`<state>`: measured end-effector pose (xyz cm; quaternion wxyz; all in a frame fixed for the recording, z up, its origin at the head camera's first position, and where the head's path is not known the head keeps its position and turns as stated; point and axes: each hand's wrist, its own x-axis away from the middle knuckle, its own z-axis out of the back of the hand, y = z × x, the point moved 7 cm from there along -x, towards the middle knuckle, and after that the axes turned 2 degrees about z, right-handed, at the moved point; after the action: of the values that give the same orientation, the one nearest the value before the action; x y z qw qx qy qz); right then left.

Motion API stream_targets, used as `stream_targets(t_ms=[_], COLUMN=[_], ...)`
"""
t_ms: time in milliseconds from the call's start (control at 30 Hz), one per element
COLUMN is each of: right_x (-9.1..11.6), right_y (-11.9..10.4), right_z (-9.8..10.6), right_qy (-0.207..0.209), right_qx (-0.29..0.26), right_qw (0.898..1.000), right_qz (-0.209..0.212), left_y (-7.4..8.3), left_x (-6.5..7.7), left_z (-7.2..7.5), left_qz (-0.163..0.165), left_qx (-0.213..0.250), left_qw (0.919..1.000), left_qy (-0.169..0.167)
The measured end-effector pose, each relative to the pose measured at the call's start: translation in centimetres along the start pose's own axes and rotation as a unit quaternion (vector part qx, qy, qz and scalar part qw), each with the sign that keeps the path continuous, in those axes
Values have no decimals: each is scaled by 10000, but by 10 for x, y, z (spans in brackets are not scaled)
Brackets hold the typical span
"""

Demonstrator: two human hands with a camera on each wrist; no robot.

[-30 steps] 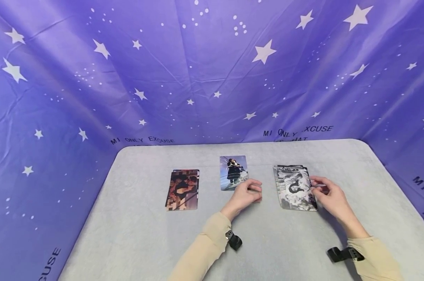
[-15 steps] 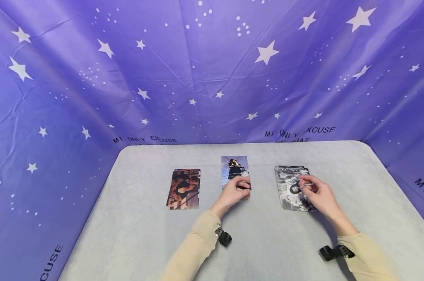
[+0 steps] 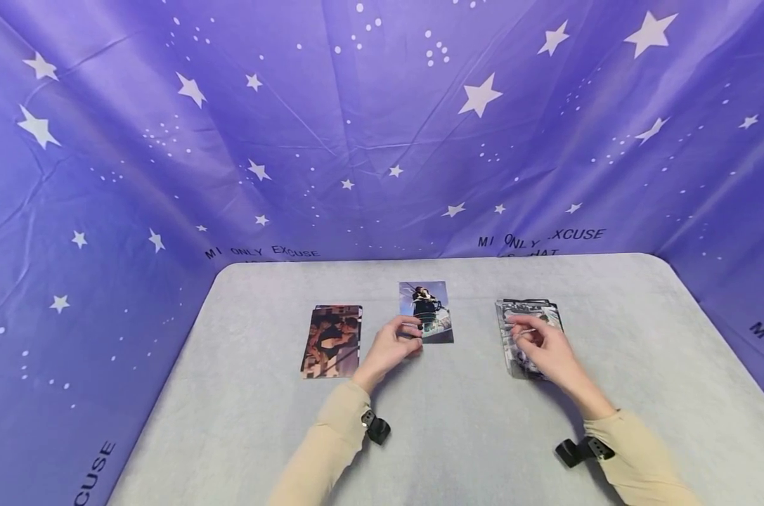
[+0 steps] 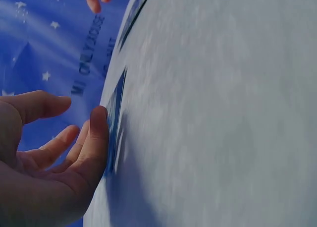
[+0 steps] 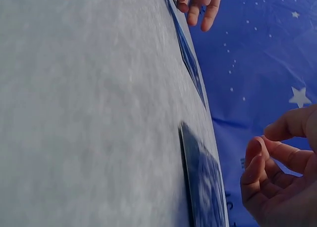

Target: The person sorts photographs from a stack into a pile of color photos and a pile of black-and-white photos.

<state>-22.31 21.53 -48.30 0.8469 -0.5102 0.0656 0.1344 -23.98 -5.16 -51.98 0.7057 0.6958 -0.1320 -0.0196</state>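
Note:
Three lots of picture cards lie on the table. My left hand (image 3: 391,348) hovers at the lower left corner of the middle card (image 3: 435,320), a blue picture of a couple at a ship's rail. Its thumb and fingers stand apart with nothing between them in the left wrist view. Above the black-and-white card stack (image 3: 511,351) on the right is my right hand (image 3: 549,351), fingers loosely bent and holding nothing; it hides much of the top picture. A stack of reddish-brown picture cards (image 3: 331,344) lies to the left of my left hand.
The grey table (image 3: 457,429) ends at a back edge against a purple curtain (image 3: 356,126) with white stars, which also rises on both sides. A black strap device (image 3: 377,426) sits on the left wrist, and a similar one (image 3: 578,452) on the right.
Both hands have moved to the left. The left hand slid across the middle card's lower edge, uncovering its right side; the right hand went from the right stack's edge to over it.

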Motion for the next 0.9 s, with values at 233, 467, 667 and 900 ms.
stream_targets(t_ms=[233, 467, 667, 900], right_x=[-10, -21, -31, -40], right_y=[-7, -9, -13, -7], right_z=[-18, -44, -64, -81], right_qy=[-250, -692, -827, -885], right_qx=[-56, -284, -416, -843], right_qw=[9997, 9969, 9952, 9905], right_qz=[-17, -252, -325, -628], left_y=[12, 9, -5, -4], left_x=[10, 13, 0, -11], left_z=[33, 48, 50, 46], left_qz=[8, -23, -82, -170], left_qx=[-201, -324, -171, 27], left_qw=[9997, 9995, 9998, 9996], left_qy=[143, 51, -32, -245])
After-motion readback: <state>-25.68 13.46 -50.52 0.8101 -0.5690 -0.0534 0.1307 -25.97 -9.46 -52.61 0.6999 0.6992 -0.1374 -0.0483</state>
